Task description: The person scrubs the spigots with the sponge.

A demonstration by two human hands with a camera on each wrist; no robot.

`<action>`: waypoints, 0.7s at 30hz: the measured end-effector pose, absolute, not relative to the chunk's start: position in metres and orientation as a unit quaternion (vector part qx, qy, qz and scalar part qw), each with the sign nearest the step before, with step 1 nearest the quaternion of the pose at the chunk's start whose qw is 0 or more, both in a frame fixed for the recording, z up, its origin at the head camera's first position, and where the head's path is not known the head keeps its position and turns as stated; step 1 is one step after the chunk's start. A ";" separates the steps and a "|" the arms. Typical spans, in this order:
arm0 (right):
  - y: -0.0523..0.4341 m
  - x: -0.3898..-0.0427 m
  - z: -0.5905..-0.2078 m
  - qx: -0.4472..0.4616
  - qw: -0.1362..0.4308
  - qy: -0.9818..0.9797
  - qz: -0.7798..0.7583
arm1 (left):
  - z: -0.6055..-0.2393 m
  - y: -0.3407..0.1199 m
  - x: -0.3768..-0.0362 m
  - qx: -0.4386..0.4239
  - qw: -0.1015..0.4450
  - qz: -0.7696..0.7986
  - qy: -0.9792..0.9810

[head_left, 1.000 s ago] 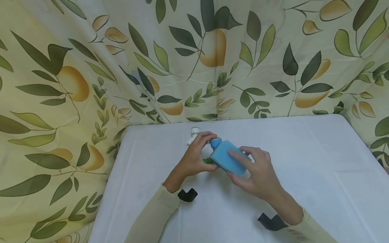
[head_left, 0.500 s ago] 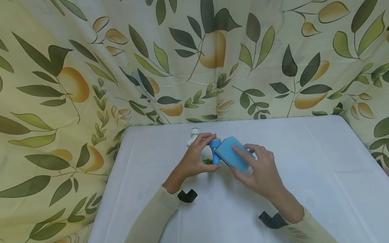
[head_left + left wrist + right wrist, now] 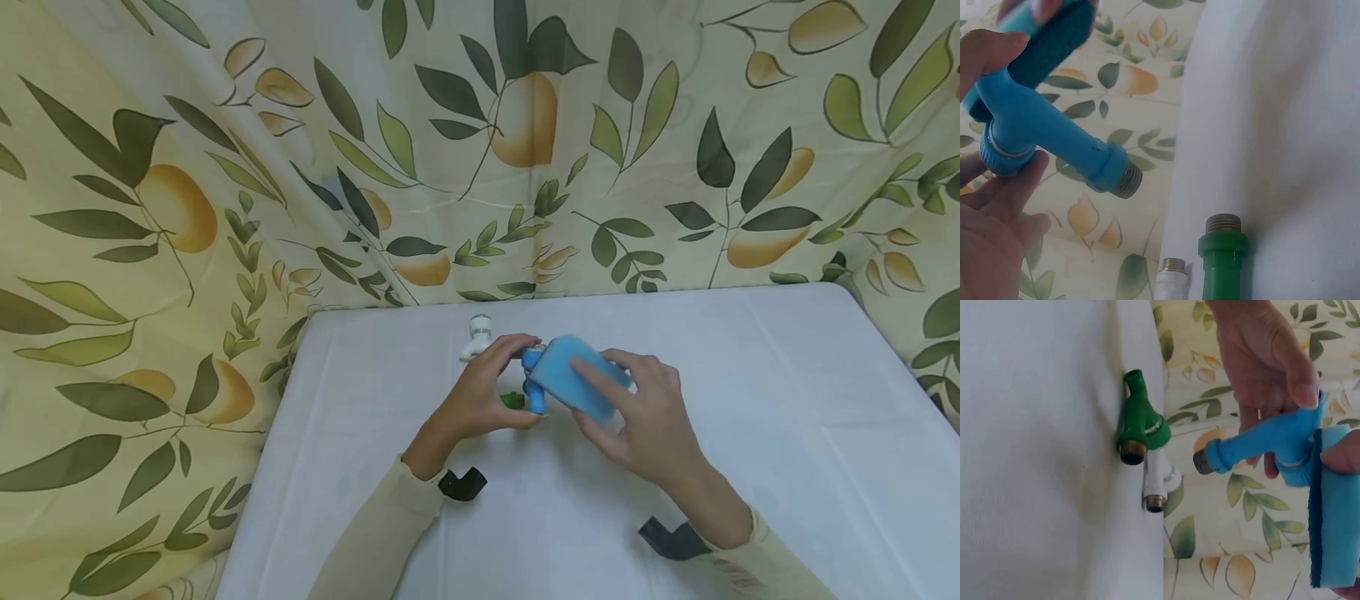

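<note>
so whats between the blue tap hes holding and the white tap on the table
The green tap lies on the table between the held blue tap and the white tap, touching the white one; the right wrist view shows it.

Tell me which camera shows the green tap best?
The right wrist view: the whole green tap lies on the white table, spout and threaded end clear. The left wrist view shows only its threaded end; the head view shows a green sliver under the left hand.

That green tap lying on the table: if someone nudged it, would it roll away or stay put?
The green tap probably would not roll far: its side spout sticks out and should catch on the table. It looks like stiff plastic with a metal threaded end, so likely light and rigid. It might bump the white tap beside it.
</note>
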State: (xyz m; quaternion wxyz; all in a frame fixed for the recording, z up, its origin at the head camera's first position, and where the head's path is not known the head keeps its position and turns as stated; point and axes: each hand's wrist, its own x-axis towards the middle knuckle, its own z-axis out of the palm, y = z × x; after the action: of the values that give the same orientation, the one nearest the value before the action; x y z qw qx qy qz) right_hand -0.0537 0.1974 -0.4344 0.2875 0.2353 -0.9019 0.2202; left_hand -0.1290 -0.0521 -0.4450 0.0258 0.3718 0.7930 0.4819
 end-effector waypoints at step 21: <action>0.194 -0.050 -0.435 0.261 0.290 -0.896 0.211 | -0.443 -0.052 -0.128 0.399 -0.001 0.430 0.810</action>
State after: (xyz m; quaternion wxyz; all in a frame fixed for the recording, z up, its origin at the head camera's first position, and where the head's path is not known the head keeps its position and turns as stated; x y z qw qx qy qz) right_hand -0.0504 0.1942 -0.4353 0.2897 0.2614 -0.8962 0.2110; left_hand -0.1283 -0.0519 -0.4430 -0.0008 0.3990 0.8098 0.4303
